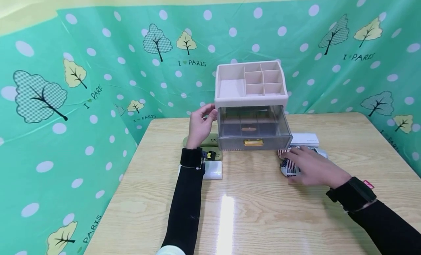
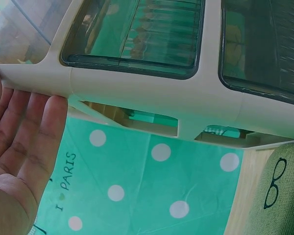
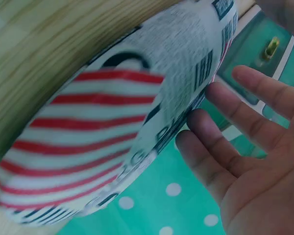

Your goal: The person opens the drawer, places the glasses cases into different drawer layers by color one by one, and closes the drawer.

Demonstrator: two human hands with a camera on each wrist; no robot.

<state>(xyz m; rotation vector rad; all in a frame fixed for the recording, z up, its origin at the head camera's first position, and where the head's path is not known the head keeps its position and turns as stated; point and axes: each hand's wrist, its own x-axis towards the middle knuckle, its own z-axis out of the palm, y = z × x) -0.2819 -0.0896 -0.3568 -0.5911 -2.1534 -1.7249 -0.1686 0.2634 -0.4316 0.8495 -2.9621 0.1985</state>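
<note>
The left hand touches the side of the white box, its grip loose and its fingers straight. The box's drawer sticks out. The right hand has a loose grip too, with fingertips right by the striped case on the bench, near the drawer. It looks like reaching for the case. Next, the fingers probably need to curl round it.
</note>
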